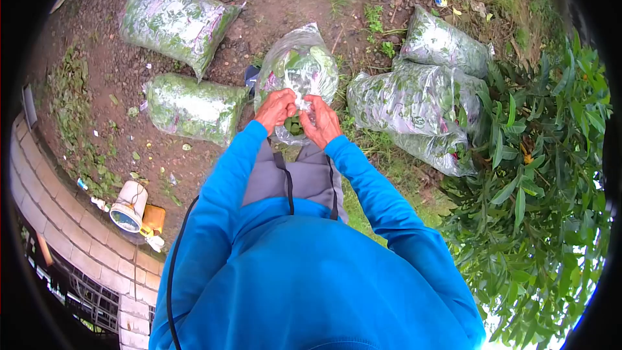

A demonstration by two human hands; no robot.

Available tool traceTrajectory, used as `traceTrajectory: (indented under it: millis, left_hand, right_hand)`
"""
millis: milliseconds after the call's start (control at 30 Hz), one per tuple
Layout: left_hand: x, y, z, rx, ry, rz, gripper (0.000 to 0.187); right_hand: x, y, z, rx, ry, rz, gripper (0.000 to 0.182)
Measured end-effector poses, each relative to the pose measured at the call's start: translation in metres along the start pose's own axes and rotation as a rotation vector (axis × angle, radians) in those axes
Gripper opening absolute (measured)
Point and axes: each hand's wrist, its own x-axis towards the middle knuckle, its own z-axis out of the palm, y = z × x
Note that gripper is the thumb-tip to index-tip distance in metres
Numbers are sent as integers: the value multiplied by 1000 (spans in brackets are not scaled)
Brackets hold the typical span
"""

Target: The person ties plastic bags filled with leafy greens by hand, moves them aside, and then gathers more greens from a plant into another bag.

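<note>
A clear plastic bag filled with green leaves stands on the ground in front of my legs. Both hands are at its near side, close together on the gathered plastic. My left hand is closed with bent fingers on the plastic. Just to the right, my right hand has its thumb and fingertips pinched on the same plastic. The whitish bunched part of the bag shows between my fingertips. Green leaves are visible through the film around and below the hands.
Filled leaf bags lie at the left, one farther and one nearer. More bags are piled at the right beside a leafy bush. A white bucket and a brick edge are at lower left.
</note>
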Motion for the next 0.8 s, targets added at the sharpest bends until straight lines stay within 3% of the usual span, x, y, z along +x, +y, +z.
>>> traceTrajectory:
  millis: [133, 200, 333, 433, 467, 533, 733, 800]
  left_hand:
    - [-5, -20, 3, -38, 78, 84, 18]
    - [-6, -30, 1, -84, 113, 161, 24]
    - [-9, -32, 6, 245, 134, 324, 23]
    - [-3, -38, 5, 62, 137, 407, 22]
    - [-2, -37, 5, 54, 136, 407, 22]
    - [0, -37, 2, -173, 126, 165, 20]
    - [-6, -42, 2, -193, 84, 87, 16]
    - [-6, -48, 5, -36, 103, 163, 16]
  right_hand:
    - [6, 8, 6, -177, -3, -100, 20]
    - [11, 1, 2, -314, -166, 6, 12]
    - [10, 12, 7, -256, -207, -20, 10]
    - [11, 7, 6, -275, -182, -43, 12]
    - [13, 3, 4, -248, -177, -35, 13]
    - [16, -1, 0, -227, -175, -29, 14]
    - [58, -10, -9, -401, -536, -37, 32]
    - [76, -10, 3, -675, -702, -223, 41]
